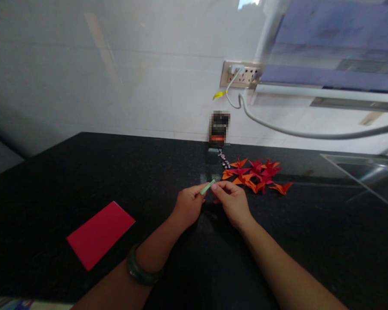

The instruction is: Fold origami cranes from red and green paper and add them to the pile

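Between my two hands is a narrow strip of folded light green paper [207,187], held just above the black countertop. My left hand [190,206] pinches its lower left end, with the thumb along it. At the upper right end, the thumb and forefinger of my right hand [232,200] close on the paper. Just beyond my right hand lies a cluster of several folded paper cranes [256,174] in orange, red and pink. To the left of my left forearm, a red rectangular sheet of paper [100,234] lies flat.
A phone [218,128], its screen blurred out, leans against the tiled wall with a beaded strap [225,161] hanging from it. Above it, a white cable runs from a wall socket [240,74]. A glass-like panel edge [361,181] stands at the right of the black countertop [51,185].
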`<action>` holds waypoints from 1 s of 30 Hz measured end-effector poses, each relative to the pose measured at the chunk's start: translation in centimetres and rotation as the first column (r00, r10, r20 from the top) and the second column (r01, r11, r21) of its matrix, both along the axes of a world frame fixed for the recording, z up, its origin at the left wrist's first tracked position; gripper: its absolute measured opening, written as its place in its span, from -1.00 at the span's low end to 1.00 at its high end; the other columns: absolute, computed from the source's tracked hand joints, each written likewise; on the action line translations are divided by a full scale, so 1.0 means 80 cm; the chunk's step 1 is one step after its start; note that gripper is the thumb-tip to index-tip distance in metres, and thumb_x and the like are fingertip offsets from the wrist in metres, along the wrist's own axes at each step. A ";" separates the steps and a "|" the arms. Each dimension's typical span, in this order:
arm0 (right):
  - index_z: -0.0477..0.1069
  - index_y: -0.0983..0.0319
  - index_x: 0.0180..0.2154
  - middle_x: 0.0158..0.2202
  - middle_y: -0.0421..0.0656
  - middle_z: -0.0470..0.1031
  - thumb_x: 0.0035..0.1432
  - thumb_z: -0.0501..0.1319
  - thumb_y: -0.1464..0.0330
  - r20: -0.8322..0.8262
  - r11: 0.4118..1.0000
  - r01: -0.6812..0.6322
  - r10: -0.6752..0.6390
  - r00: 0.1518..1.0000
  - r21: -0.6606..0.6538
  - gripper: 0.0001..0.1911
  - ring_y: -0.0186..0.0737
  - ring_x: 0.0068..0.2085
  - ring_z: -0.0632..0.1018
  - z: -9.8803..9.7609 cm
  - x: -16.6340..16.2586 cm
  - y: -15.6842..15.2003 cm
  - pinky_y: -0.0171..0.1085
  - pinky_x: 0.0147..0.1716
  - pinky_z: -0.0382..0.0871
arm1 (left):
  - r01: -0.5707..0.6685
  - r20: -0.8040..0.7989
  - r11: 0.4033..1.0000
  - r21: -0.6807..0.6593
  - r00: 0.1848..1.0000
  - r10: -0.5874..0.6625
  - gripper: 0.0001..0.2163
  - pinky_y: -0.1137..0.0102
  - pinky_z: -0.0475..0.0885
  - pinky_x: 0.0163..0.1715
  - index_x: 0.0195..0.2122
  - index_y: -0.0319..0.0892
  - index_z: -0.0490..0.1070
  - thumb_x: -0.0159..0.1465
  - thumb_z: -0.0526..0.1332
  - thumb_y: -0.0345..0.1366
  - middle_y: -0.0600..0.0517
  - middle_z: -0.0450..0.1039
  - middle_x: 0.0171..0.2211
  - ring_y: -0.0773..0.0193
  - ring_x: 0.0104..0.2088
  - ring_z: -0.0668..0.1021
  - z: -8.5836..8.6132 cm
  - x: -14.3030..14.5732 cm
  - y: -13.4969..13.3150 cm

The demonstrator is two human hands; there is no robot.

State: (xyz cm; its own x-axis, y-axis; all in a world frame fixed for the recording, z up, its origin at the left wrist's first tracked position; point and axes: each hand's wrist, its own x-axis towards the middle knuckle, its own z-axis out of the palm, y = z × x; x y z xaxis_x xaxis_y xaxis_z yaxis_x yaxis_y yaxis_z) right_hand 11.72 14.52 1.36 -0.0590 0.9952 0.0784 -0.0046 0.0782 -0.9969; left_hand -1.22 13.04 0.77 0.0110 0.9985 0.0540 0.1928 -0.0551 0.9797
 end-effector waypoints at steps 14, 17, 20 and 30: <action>0.49 0.31 -0.46 -0.56 -0.21 0.38 -0.09 0.25 0.25 0.110 0.997 -0.012 0.004 0.994 0.072 -0.77 -0.41 -0.58 0.32 -0.006 0.002 0.001 -0.40 -0.62 0.22 | 0.029 -0.061 0.999 0.036 0.998 -0.027 -0.70 0.36 0.46 -0.33 -0.08 -0.12 0.42 0.16 0.08 -0.31 0.01 0.52 -0.22 0.27 -0.34 0.53 -0.004 -0.001 0.000; 0.49 0.31 -0.45 -0.57 -0.22 0.37 -0.08 0.24 0.25 0.101 0.997 -0.023 0.016 0.995 0.073 -0.76 -0.42 -0.59 0.31 -0.006 0.002 0.000 -0.40 -0.62 0.21 | 0.020 -0.082 0.999 0.047 0.996 -0.016 -0.70 0.36 0.46 -0.33 -0.08 -0.14 0.42 0.17 0.07 -0.31 0.00 0.53 -0.25 0.26 -0.35 0.53 -0.004 -0.001 0.001; 0.49 0.31 -0.46 -0.56 -0.22 0.37 -0.09 0.24 0.26 0.095 0.997 -0.019 0.012 0.995 0.069 -0.78 -0.42 -0.59 0.31 -0.006 0.002 0.001 -0.40 -0.62 0.20 | 0.021 -0.100 0.998 0.063 0.995 -0.014 -0.69 0.36 0.47 -0.34 -0.07 -0.15 0.41 0.18 0.06 -0.31 -0.01 0.53 -0.25 0.26 -0.34 0.54 -0.006 -0.001 0.002; 0.43 0.32 -0.53 -0.65 -0.27 0.31 -0.16 0.25 0.28 0.004 0.994 0.048 -0.048 0.999 -0.102 -0.80 -0.46 -0.63 0.26 0.002 -0.005 -0.003 -0.43 -0.68 0.20 | 0.081 -0.462 0.942 0.325 0.883 0.084 -0.66 0.28 0.29 0.02 -0.08 -0.23 0.41 0.15 0.00 -0.48 -0.07 0.44 -0.07 0.23 -0.05 0.46 0.000 -0.003 0.000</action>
